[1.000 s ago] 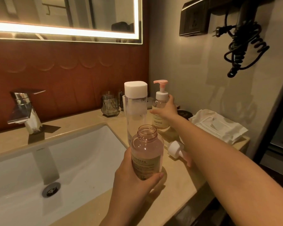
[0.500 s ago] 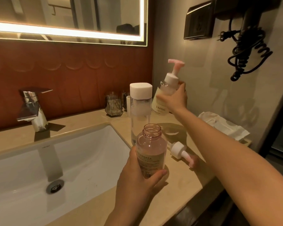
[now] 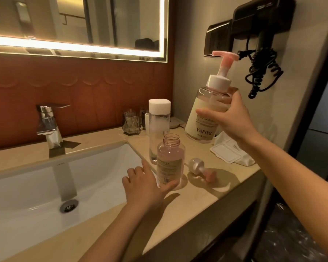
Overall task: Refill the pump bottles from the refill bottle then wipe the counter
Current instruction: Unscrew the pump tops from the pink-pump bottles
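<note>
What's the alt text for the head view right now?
Right hand holds a YAPING pump bottle in the air above a beige bathroom counter. Left hand touches a small uncapped pink bottle standing beside the sink, a loose pump head lying on the counter nearby.

Right hand [image 3: 233, 121] grips the pump bottle [image 3: 201, 125] at its shoulder — raised clear of the counter [image 3: 197, 201], tilted, pump fitted. Left hand [image 3: 142, 184] sits beside the open pink bottle [image 3: 170, 159], thumb against its lower front. This bottle stands upright at the counter's edge by the sink [image 3: 27, 195] — a detached pump head [image 3: 199, 166] lies just beside it.
</note>
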